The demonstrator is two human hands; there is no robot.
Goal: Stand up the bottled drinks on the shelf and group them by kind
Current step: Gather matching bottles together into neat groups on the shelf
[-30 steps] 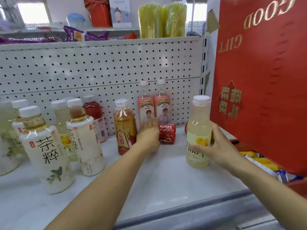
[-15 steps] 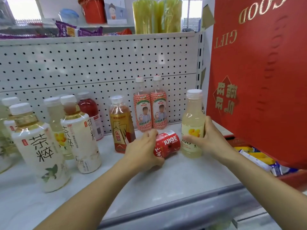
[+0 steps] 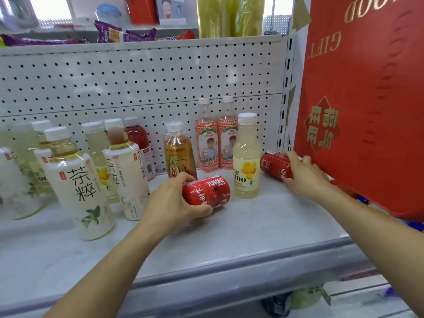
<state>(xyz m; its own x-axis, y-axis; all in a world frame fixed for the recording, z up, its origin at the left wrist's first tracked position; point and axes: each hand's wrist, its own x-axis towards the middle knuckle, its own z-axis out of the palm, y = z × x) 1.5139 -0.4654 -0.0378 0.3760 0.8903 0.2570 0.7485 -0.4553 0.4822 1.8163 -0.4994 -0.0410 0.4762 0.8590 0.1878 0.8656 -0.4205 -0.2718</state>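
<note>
— Hands first: what is the left hand (image 3: 176,203) doing?
— Its fingers and thumb are curled round a red juice bottle (image 3: 207,191), held on its side low over the middle of the shelf (image 3: 252,230), the word JUICE facing up; whether it rests on the surface I cannot tell.
— And the right hand (image 3: 302,175)?
— It grips a second red bottle (image 3: 274,165), also on its side and tilted, at the back right of the shelf, close to the red gift box (image 3: 367,99).
— What stands between them?
— A pale yellow bottle (image 3: 246,157), upright, with a white cap. Behind it, against the pegboard (image 3: 137,76), two pink-labelled bottles (image 3: 206,145) stand side by side, and an amber bottle (image 3: 179,150) stands upright just left of them (its lower label is hidden by the left hand).
— The left end of the shelf?
— Upright white tea bottles (image 3: 78,180) crowd together, with a dark red bottle (image 3: 137,136) behind them, near the pegboard
</note>
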